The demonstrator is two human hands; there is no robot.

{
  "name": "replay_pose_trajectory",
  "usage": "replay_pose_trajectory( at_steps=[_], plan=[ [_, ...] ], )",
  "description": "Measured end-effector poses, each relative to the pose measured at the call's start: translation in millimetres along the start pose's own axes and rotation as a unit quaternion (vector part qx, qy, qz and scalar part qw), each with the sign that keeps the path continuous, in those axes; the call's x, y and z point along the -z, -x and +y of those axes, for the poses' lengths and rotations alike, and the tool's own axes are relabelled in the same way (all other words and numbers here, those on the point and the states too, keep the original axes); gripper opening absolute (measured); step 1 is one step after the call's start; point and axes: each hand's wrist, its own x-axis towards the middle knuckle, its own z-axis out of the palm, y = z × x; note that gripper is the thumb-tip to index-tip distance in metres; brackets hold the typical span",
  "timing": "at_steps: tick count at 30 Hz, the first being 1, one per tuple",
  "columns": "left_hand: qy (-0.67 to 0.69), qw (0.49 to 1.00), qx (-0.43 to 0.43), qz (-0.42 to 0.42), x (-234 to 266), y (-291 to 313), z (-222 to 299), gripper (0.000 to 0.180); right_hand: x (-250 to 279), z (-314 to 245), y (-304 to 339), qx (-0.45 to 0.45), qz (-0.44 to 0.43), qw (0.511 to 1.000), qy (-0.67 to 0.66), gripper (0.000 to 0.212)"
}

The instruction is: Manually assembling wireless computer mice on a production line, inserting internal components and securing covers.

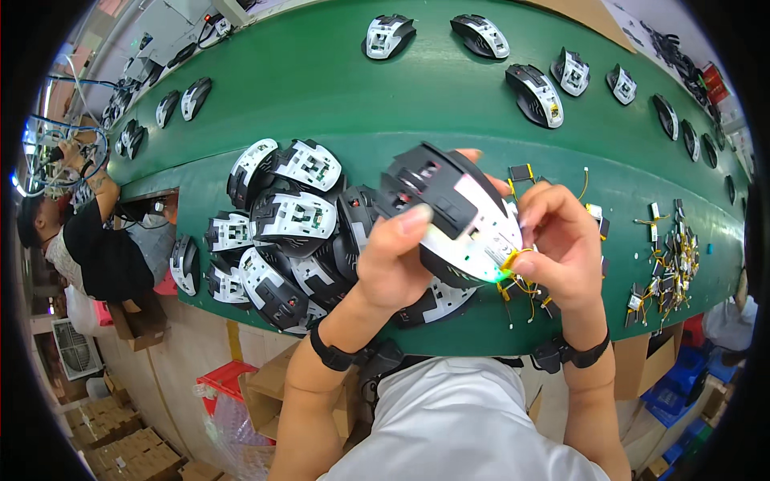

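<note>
A black and white computer mouse (461, 255), its top part open, is held up over the bench in my left hand (391, 260), with the thumb on its black side and fingertips showing behind it. My right hand (565, 240) is closed at the mouse's white end, thumb and finger pinching thin yellow wires (509, 260). A green light glows beside the wires. What the wires join to is hidden by my fingers. Beneath and around my right hand, several small batteries with wires (521, 171) lie on the bench.
On the green bench (265, 88), a heap of similar mice (293, 218) sits to my left. Loose wired batteries (674, 260) are piled at the right. More mice (389, 37) are spaced along the far strip. A co-worker (88, 232) is at the far left. Cardboard boxes (120, 425) stand below.
</note>
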Motion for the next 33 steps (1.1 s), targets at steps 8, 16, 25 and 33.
replay_pose_trajectory(
  at_steps=[8, 16, 25, 33],
  plan=[
    [0.013, 0.999, 0.04, 0.003, 4.6, 0.3, -0.1, 0.072, -8.3, 3.0, 0.8, 0.08, 0.028, 0.99, 0.113, 0.034],
    [-0.02, 0.999, 0.002, 0.041, 4.3, -1.8, -2.4, 0.071, -7.3, -6.8, -1.1, 0.255, 0.052, 0.89, 0.374, 0.021],
    [0.042, 0.987, -0.141, 0.063, -8.5, 2.3, -8.4, 0.074, -24.0, -6.5, 2.6, 0.264, 0.082, 0.856, 0.438, 0.025],
    [0.039, 0.992, -0.032, 0.117, -3.9, -2.8, -7.1, 0.066, -12.5, 0.1, -1.8, 0.326, 0.055, 0.833, 0.444, 0.035]
  ],
)
